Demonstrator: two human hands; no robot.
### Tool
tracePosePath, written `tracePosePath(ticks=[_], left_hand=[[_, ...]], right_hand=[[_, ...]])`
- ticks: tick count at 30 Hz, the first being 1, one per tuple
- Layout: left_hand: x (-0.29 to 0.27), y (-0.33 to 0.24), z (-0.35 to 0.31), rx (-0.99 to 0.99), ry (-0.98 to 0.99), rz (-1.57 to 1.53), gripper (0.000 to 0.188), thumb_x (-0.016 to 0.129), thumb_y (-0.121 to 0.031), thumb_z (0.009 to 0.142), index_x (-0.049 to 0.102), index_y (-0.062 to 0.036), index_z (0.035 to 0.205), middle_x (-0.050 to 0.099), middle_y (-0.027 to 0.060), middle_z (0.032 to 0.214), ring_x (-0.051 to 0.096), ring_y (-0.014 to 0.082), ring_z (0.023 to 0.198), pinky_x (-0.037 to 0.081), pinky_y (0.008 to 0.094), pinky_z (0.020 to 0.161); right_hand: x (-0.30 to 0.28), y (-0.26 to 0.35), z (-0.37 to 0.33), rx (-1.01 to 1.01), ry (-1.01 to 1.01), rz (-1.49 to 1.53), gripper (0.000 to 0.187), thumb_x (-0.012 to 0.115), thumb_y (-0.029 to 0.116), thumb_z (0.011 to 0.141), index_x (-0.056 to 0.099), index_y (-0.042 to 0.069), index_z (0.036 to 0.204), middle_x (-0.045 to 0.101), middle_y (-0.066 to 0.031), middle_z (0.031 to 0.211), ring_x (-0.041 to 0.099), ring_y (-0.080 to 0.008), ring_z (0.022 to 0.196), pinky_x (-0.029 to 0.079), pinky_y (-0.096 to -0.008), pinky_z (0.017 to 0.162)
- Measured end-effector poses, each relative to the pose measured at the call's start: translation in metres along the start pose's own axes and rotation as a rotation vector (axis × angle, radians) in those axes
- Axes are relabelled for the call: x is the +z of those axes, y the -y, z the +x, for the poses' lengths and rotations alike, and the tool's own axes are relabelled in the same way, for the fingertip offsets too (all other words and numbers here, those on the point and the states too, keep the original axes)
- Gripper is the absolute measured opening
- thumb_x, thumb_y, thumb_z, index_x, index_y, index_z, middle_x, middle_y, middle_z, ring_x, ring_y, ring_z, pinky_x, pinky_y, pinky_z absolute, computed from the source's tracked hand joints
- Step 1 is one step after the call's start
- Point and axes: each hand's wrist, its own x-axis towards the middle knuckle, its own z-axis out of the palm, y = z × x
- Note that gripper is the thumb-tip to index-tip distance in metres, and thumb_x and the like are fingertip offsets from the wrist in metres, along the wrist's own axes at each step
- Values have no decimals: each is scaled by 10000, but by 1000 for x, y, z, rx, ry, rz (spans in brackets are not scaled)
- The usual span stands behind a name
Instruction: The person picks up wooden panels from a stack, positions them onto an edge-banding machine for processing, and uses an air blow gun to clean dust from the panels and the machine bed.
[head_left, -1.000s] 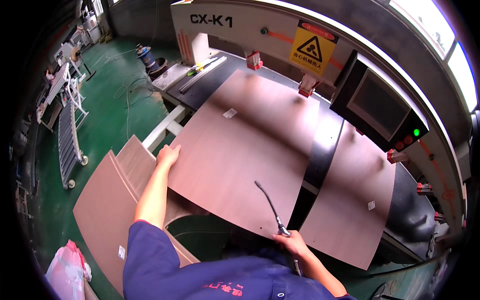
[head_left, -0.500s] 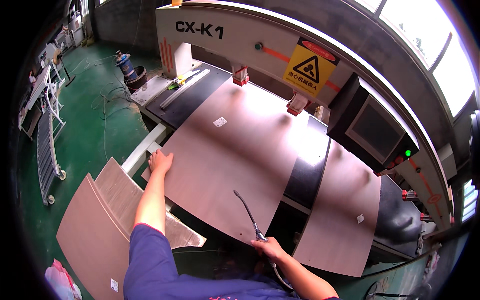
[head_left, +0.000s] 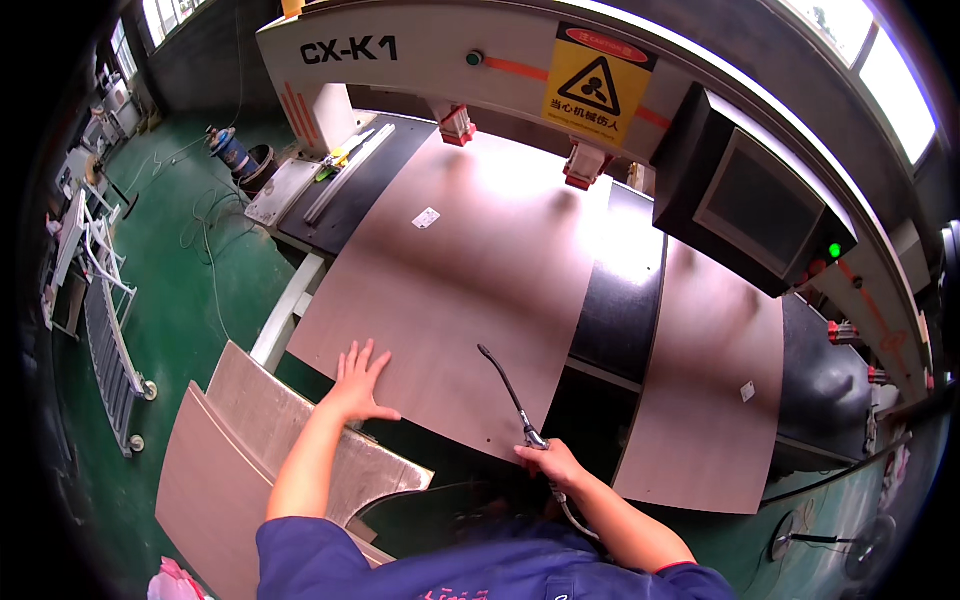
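A large brown-grey board [head_left: 460, 270] lies on the black machine bed, with a small white label [head_left: 426, 218] near its far left part. On the board's near edge my left hand [head_left: 360, 384] rests with its fingers spread. My right hand [head_left: 552, 466] grips an air blow gun [head_left: 533, 436]. Its long, thin dark nozzle points forward and slightly left over the board, and its hose trails from the hand toward my body. A narrower board [head_left: 715, 370] of the same colour, also labelled, lies to the right, past a strip of black bed.
A white machine beam [head_left: 500, 60] crosses above the boards, carrying red-and-silver clamps [head_left: 586, 168] and a control screen [head_left: 762, 205]. More boards [head_left: 215, 470] lean at lower left. A grey roller conveyor [head_left: 112, 345] stands on the green floor. Yellow-and-green pliers [head_left: 333, 164] lie by metal strips.
My left hand has slid from the board's left edge rightward to its near edge, fingers now spread. The right hand still holds the blow gun. The whole view has shifted slightly.
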Motion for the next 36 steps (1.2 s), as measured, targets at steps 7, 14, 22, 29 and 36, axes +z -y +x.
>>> tracePosePath(ticks=[7,14,22,29,36], left_hand=[[-7,-7,-7,56,-108,98,1069,834,-493,494,365,-183,1403,204,168,1502,137,393,1395,159,550,1114],[-3,-5,-8,81,-214,170,956,830,-453,506,450,-194,1345,346,109,1449,274,336,1362,259,538,1081],[16,-7,-22,68,-398,98,728,818,-397,531,598,-148,1179,512,72,1318,412,287,1285,332,514,1032],[25,-25,-22,144,-399,108,673,806,-279,587,574,-149,1205,489,82,1334,412,277,1279,325,485,1044],[20,-92,-13,285,-214,208,868,793,-473,594,446,-200,1342,366,176,1409,307,385,1324,274,527,1071]], right_hand=[[-8,-3,5,-38,26,-36,311,677,255,824,538,57,629,522,-9,574,471,-106,517,373,-284,500],[-4,-13,19,-71,-41,11,252,682,211,810,549,34,691,534,-12,602,489,-104,553,390,-291,527],[-6,-28,35,-123,-97,28,234,688,187,796,546,26,702,531,-3,615,485,-100,573,401,-295,541],[-12,-3,22,-54,-66,125,227,646,229,843,535,59,742,487,13,602,481,-115,532,480,-302,513],[-7,-3,29,-69,-99,58,240,639,275,851,545,58,810,502,3,677,507,-127,603,473,-308,525]])
